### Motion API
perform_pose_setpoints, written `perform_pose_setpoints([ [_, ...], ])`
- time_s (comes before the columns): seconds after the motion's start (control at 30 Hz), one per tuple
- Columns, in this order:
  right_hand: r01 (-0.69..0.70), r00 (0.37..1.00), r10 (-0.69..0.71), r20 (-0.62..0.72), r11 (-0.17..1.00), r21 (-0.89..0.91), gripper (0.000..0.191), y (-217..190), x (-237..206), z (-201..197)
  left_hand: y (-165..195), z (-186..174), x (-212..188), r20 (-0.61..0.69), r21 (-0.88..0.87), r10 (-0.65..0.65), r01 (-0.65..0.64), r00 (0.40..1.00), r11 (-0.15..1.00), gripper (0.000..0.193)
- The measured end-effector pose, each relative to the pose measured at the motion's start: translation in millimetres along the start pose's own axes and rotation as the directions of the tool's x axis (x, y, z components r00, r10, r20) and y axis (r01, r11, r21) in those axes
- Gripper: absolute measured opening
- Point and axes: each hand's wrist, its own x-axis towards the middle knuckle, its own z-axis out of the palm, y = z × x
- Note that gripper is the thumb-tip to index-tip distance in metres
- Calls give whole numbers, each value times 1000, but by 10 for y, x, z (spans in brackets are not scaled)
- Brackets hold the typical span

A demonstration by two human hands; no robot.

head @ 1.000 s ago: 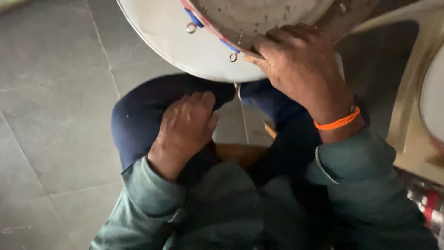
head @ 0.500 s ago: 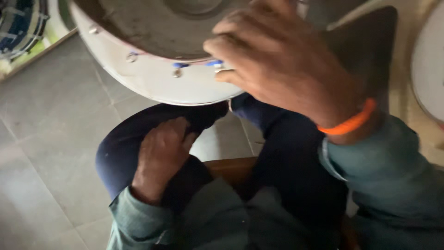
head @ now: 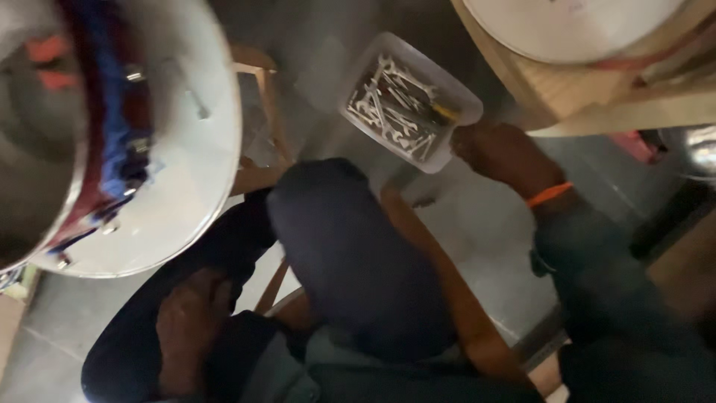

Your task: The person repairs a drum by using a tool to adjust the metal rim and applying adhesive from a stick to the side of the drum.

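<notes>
The clear rectangular plastic tray [head: 409, 101] of small white parts sits on the grey floor [head: 477, 224]. The right hand [head: 501, 153] grips its near corner. The left hand [head: 186, 328] rests open on the thigh, beneath the round white drum [head: 186, 149].

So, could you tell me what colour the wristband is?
Orange wristband, on the right wrist, head view.

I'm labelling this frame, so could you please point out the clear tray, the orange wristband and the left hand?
Tray [head: 373, 71]: head view, bare upper-left rim.
Wristband [head: 548, 195]: head view, middle of the band.
Left hand [head: 188, 328]: head view, back of the hand.
</notes>
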Motion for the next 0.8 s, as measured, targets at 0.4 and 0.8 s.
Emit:
perform_pose_setpoints([
  [0.4,-227,899,157,409,966,127,30,492,210,2397,125,-66,-83,241,-20,-160,170,957,985,22],
  [0.8,-775,632,257,731,182,606,74,44,128,2804,-478,-94,-209,1,-236,-52,51,999,970,18],
])
